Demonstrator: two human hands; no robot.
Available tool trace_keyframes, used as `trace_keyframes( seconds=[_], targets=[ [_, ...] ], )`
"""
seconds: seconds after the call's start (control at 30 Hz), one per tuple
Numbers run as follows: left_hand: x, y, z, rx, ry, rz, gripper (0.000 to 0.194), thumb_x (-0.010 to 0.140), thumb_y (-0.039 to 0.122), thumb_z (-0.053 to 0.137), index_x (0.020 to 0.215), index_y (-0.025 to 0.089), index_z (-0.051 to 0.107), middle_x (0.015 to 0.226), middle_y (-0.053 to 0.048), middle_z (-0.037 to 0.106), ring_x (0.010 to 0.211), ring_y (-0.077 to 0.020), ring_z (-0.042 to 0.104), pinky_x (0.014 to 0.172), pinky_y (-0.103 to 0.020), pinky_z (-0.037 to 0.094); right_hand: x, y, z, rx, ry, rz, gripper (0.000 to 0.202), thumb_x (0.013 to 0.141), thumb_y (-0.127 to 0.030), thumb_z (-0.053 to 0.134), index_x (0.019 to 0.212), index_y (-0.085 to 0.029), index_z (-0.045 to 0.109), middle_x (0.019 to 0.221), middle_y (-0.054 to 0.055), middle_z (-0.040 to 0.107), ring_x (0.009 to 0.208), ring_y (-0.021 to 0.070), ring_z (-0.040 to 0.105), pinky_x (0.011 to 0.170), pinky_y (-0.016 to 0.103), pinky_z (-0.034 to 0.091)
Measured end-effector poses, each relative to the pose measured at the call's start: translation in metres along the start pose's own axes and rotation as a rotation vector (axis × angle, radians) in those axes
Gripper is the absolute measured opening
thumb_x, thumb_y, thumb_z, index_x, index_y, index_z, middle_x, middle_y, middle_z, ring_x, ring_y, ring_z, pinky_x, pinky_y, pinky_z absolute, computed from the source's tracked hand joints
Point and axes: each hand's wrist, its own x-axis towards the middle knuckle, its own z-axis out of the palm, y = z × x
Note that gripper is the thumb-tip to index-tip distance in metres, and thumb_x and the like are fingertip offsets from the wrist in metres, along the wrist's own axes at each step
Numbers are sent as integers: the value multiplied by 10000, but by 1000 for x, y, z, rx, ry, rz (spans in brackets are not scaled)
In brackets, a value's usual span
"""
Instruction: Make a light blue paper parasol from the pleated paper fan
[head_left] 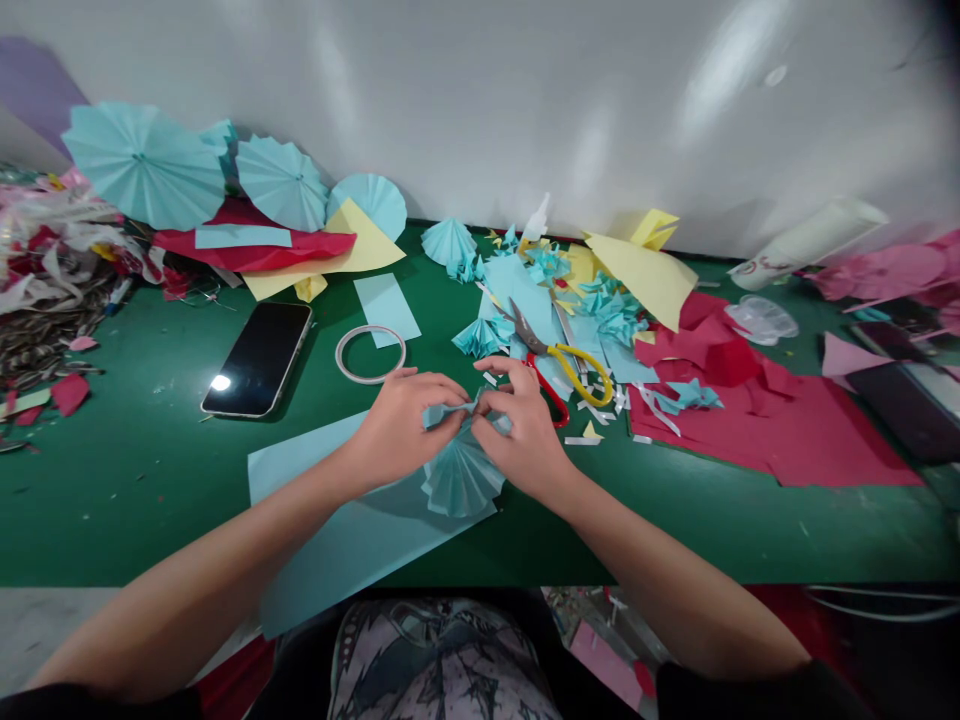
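Both hands meet above the near middle of the green table. My left hand point(409, 425) is closed, pinching a small folded piece of light blue paper point(444, 411). My right hand point(521, 425) is closed too, its fingertips at the other end of that piece; the exact grip is partly hidden. Just below the fingers, a pleated blue paper fan point(461, 478) spreads open, partly covered by the right hand. Under it lies a large blue paper sheet point(330, 530) that hangs over the table's front edge. Beyond the left hand rests a roll of tape point(370, 355).
Scissors point(555, 355) with yellow and red handles lie among blue paper scraps right of centre. A phone point(259, 360) lies at left. Pleated blue paper rosettes point(150, 165) stand by the wall. Red paper point(780, 435) covers the right side; a glue bottle point(537, 222) stands behind.
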Motion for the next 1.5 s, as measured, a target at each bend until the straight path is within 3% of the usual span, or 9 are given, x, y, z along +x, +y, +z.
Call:
trace_keyframes(
  seconds=[0.4,0.73,1.23,1.5],
  targets=[
    [0,2,-3,-7,24,-29,144,789,197,516,722,190,644,866,-39,691,826,-180,622,837,-383,436,0,-2,0,-62,18,-36,146,738,-200,501,593,-191,506,1103,94,485,1062,257,443,919,482,348],
    [0,-2,1,26,35,29,135,777,171,532,711,191,647,851,-24,696,806,-177,627,907,-438,377,-1,1,4,-60,12,-14,141,718,-172,490,578,-188,492,1098,93,488,1040,257,438,895,459,358],
    [2,1,-6,-11,33,-16,142,783,183,519,729,186,650,852,-37,690,819,-175,624,777,-341,464,0,-1,0,-27,16,-51,101,736,-180,494,638,-197,510,1084,82,480,1052,250,442,894,453,367],
    [2,1,-5,-2,41,-8,134,782,180,523,727,182,645,846,-35,692,808,-175,626,794,-360,453,0,0,1,-51,24,-61,118,749,-176,489,636,-197,510,1089,82,493,1035,247,443,881,455,378]
  ],
)
